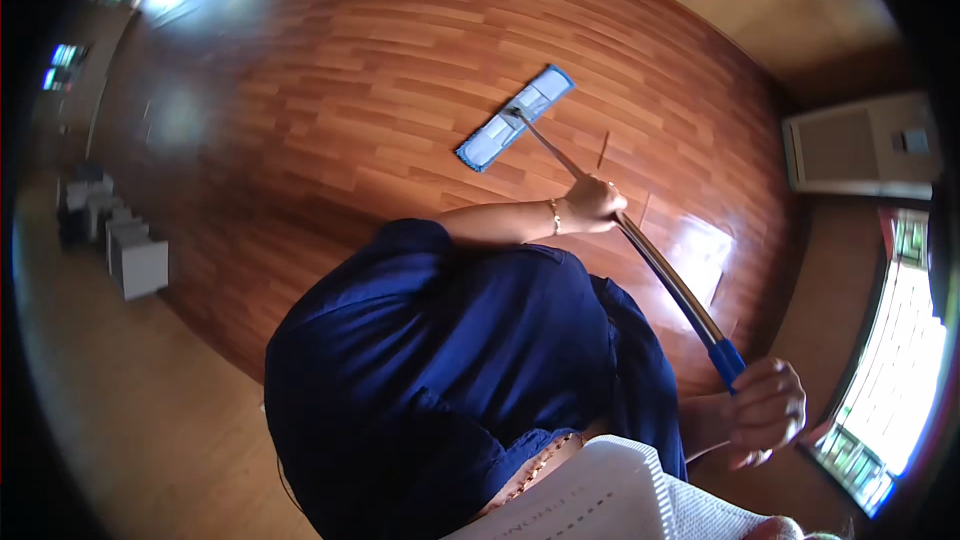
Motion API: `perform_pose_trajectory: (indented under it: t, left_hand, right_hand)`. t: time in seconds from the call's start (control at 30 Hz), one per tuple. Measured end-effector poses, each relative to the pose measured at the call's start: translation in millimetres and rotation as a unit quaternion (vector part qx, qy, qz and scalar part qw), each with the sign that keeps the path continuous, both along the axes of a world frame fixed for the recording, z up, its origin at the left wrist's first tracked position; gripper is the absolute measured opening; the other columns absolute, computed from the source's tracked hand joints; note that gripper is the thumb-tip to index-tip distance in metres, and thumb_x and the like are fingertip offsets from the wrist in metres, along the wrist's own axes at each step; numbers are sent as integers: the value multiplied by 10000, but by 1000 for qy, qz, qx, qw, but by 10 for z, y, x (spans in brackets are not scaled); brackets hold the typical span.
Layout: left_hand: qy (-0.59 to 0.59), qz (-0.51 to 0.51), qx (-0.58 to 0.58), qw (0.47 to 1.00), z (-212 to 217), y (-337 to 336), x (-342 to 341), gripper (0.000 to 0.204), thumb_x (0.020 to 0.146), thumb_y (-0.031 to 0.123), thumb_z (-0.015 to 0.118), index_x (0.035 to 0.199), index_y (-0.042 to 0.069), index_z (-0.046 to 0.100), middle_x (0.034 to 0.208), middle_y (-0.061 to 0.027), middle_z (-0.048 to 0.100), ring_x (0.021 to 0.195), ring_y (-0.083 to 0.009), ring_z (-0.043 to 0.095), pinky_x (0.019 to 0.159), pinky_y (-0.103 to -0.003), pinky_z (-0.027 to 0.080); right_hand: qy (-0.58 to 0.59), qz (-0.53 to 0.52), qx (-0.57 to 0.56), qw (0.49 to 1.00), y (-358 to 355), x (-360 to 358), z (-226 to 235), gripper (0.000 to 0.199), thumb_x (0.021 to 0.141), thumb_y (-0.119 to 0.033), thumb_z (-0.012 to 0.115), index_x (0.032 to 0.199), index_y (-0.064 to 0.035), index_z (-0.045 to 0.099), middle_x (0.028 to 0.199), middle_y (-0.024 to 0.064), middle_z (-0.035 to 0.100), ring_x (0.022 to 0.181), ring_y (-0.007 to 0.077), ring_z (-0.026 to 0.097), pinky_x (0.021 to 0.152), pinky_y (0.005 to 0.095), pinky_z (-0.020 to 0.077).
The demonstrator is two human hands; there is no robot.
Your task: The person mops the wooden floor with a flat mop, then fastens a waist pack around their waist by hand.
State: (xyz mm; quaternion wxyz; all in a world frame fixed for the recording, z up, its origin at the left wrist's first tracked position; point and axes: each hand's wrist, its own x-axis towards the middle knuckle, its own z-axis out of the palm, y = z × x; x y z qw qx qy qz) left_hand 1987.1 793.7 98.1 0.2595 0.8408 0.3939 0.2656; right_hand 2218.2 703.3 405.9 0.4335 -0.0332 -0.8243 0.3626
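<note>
A flat mop with a blue pad (515,118) lies on the reddish wooden floor (330,130) ahead of me. Its metal shaft (665,268) slants back toward me and ends in a blue grip (726,358). My left hand (594,204), a thin bracelet on its wrist, is closed around the middle of the shaft. My right hand (766,410) is closed around the shaft's top end, just below the blue grip. My dark blue dress (450,370) fills the lower middle of the view.
Several pale grey boxes (135,260) stand in a row by the left wall. A white floor-standing air conditioner (860,145) is at the right wall, and a bright window (900,370) lies below it. Glare patches shine on the floor.
</note>
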Motion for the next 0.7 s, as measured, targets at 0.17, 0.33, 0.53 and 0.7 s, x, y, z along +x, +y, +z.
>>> perform_pose_trajectory:
  t: [0.17, 0.33, 0.53, 0.7]
  left_hand:
    - [-6, 219, 0, 976, -155, -198, -1400, 125, 669, 190, 650, 615, 102, 580, 604, -105, 582, 647, -308, 618, 602, -441, 472]
    - [-2, 400, -9, 916, -276, -553, -2436, 151, 672, 173, 671, 599, 113, 553, 597, -79, 564, 650, -289, 607, 593, -420, 467]
    - [106, 523, -63, 843, -698, -1285, -3303, 188, 723, 248, 643, 638, 101, 562, 683, -110, 593, 735, -310, 615, 637, -428, 480]
    - [116, 575, -60, 807, -942, -1886, -3397, 149, 726, 214, 642, 680, 92, 569, 749, -115, 616, 769, -310, 616, 654, -424, 489]
  right_hand:
    - [25, 185, -113, 976, 620, -1050, -407, 271, 779, -343, 744, 702, -119, 612, 599, 3, 564, 525, 145, 587, 604, 333, 459]
    - [41, 193, -256, 946, 678, -1983, -820, 231, 593, -191, 808, 668, -101, 609, 674, 63, 612, 736, 296, 627, 863, 480, 382]
    - [-110, 276, -213, 931, 589, -2706, -1222, 233, 665, -140, 768, 674, -111, 537, 817, 84, 618, 955, 343, 588, 933, 525, 334]
    - [-168, 284, -239, 913, 311, -2806, -1376, 227, 715, -134, 739, 710, -56, 526, 821, 98, 610, 1021, 347, 589, 942, 491, 365]
